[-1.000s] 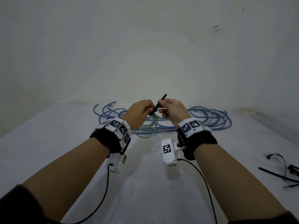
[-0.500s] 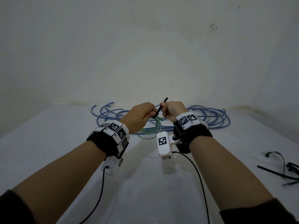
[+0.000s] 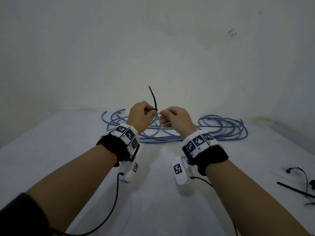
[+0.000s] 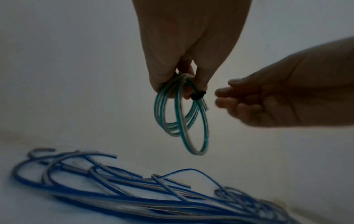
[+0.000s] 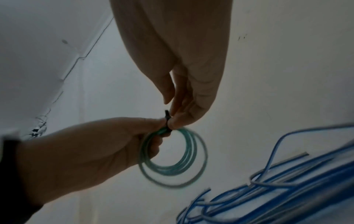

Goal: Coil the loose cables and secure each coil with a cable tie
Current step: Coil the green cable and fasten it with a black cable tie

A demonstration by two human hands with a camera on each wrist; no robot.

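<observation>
Head view: left hand (image 3: pixel 139 114) holds the green cable coil (image 3: pixel 154 122) raised above the bench (image 3: pixel 51 150), its grip pinched at the top of the coil. Black cable tie (image 3: pixel 153 99) is cinched round the bundle, tail standing up. Right hand (image 3: pixel 177 119) sits just beside the tie head, fingers loosely curled; whether it pinches anything, cannot tell. Judgement: first coil all but secured. Loose blue cables (image 3: pixel 221 128) lie uncoiled at the far side; spare cable ties (image 3: pixel 296 189) wait near right.
</observation>
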